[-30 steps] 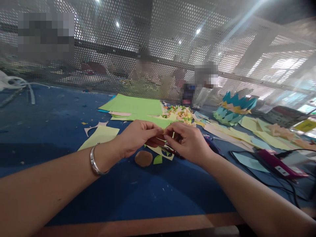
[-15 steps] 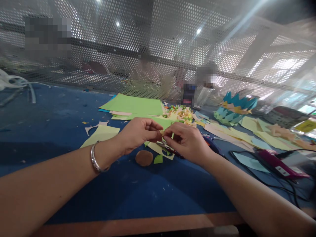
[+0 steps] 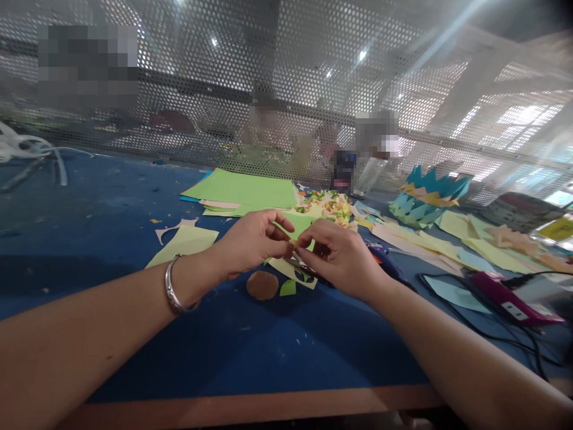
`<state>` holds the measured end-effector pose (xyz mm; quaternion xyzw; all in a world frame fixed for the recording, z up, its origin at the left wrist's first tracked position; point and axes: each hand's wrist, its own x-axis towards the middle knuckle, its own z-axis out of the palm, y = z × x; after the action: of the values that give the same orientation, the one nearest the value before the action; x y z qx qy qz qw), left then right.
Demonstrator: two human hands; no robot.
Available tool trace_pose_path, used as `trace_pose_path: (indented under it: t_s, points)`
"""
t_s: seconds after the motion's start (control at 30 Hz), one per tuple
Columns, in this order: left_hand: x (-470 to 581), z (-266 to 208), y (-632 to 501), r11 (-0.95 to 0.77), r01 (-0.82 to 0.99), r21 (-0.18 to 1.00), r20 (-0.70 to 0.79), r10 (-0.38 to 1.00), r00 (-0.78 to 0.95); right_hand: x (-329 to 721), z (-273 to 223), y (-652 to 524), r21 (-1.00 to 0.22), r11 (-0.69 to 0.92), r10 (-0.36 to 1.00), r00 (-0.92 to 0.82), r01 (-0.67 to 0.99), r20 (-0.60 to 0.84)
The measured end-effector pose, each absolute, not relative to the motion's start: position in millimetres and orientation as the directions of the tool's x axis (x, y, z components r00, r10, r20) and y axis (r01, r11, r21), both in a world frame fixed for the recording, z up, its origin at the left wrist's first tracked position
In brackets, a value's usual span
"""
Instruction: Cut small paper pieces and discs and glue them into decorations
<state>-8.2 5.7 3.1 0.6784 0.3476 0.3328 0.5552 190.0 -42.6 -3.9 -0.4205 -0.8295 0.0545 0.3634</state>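
My left hand (image 3: 255, 243), with a silver bangle on the wrist, meets my right hand (image 3: 338, 255) over the middle of the blue table. Both are closed in a pinch, fingertips nearly touching, on something small and pale that I cannot make out. Under them lie cut pale-yellow paper scraps (image 3: 308, 283) and a dark tool mostly hidden by my right hand. A round brown disc (image 3: 262, 285) lies below my left hand, beside a green quarter-round paper piece (image 3: 287, 288).
Green paper sheets (image 3: 250, 190) are stacked behind my hands, next to a heap of curled paper shreds (image 3: 331, 206). To the right are a zigzag paper crown (image 3: 430, 197), paper strips (image 3: 416, 245), a blue glue gun (image 3: 385, 263) and a magenta power strip (image 3: 505, 295) with cables.
My left index finger has lifted a little away from the pinch. Both hands otherwise stay in place, and the things on the table have not moved.
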Motion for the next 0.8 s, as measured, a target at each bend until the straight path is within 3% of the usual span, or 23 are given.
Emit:
trace_pose_path:
  t_s: [0.2,0.47,0.8]
  points:
    - [-7.3,3.7,3.6,-0.234,0.119,0.965,0.137,0.836,0.531,189.6,-3.1,-41.8,-0.586,0.52,0.844,-0.27,0.621,0.463]
    - [-8.6,2.0,4.4,-0.345,0.101,0.933,0.225,0.78,0.584,191.0,-3.0,-39.4,-0.73,0.431,0.901,-0.212,0.53,0.378]
    - [-9.6,-0.7,6.0,-0.404,0.107,0.909,0.264,0.754,0.602,193.6,-4.3,-37.7,-0.766,0.409,0.912,-0.209,0.496,0.352]
